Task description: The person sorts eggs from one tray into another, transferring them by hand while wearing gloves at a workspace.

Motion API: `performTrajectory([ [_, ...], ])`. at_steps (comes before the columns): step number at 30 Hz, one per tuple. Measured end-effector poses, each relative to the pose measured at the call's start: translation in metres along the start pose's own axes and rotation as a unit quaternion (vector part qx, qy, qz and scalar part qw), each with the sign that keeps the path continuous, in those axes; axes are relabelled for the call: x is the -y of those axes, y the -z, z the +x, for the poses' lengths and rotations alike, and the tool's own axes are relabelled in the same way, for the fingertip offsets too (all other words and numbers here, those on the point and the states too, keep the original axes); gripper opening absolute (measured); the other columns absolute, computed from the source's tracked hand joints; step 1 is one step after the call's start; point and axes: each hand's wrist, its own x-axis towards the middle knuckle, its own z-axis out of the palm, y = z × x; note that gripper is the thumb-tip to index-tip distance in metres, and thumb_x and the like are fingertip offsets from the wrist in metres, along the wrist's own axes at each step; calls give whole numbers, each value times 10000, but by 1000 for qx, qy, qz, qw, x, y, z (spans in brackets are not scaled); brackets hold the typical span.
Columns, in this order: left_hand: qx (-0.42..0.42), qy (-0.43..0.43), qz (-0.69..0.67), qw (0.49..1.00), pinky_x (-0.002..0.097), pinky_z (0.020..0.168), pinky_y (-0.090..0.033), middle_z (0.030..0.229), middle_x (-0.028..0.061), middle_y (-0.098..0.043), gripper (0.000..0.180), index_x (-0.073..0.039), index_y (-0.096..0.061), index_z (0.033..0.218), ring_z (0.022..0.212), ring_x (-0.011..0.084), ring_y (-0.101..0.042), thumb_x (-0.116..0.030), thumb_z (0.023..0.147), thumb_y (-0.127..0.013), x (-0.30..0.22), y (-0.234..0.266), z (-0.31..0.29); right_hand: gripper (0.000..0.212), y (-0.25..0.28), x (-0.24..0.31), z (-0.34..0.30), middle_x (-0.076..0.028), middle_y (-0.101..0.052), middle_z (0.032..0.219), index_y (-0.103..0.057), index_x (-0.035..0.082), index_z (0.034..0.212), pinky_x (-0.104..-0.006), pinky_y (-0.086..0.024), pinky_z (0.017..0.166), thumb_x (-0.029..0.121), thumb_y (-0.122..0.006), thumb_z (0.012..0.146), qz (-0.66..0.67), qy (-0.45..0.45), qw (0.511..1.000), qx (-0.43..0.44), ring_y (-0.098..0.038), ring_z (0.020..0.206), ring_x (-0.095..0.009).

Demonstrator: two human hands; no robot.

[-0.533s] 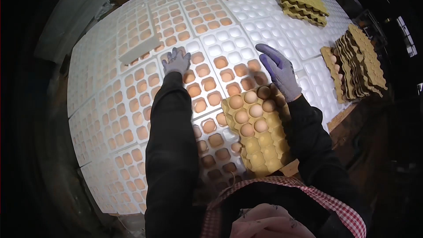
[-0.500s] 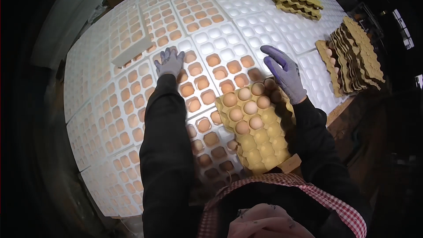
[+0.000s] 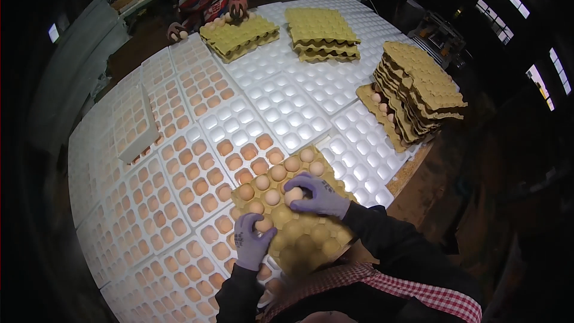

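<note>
Both gloved hands are over a yellowish pulp egg tray [image 3: 338, 231] right in front of me. My left hand [image 3: 251, 243] has its thumb and fingers closed around a brown egg [image 3: 263, 224] at the tray's left edge. Closed likewise, my right hand [image 3: 323, 197] grips a paler egg [image 3: 293, 195] near the tray's middle. Several more eggs [image 3: 278, 172] sit in the tray's far cups, while the near cups are bare. White foam trays [image 3: 190, 174] with square pockets lie beneath and around it, many pockets holding eggs.
On the right stands a tall pile of pulp trays [image 3: 418, 93], some eggs at its left side. A shorter pile [image 3: 323, 33] is at the far side. Beyond another pile [image 3: 240, 37], a co-worker's hand [image 3: 238, 6] is over eggs. A loose foam block [image 3: 136, 122] lies atop the left trays.
My hands came back from over the foam trays to the pulp tray, and each closed on an egg. The view shifted, bringing the co-worker into sight.
</note>
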Motion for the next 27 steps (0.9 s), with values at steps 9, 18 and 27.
performTrajectory([
  [9,110,40,313,943,411,881,-466,1257,146,-472,534,-95,-471,1267,1108,326,-492,-274,797,-648,-1,-7,26,331,-17,-28,18,-73,-532,1029,-545,117,1090,-396,-465,742,177,-627,774,-436,32,896,73,-576,937,-266],
  [18,-17,-75,287,955,398,803,-470,1228,168,-491,459,-148,-541,1232,1012,320,-525,-270,803,-649,-27,-14,45,497,45,-22,54,-146,-327,1436,-579,150,1215,-359,-508,805,269,-712,750,-203,40,977,43,-572,996,-248],
  [27,-20,-24,162,986,427,884,-445,1276,140,-463,445,-188,-625,1115,1033,343,-513,-267,694,-746,-19,-23,66,463,39,-27,124,-103,-417,1341,-654,201,1073,-423,-469,892,398,-733,662,-298,33,954,-6,-505,1129,-326],
])
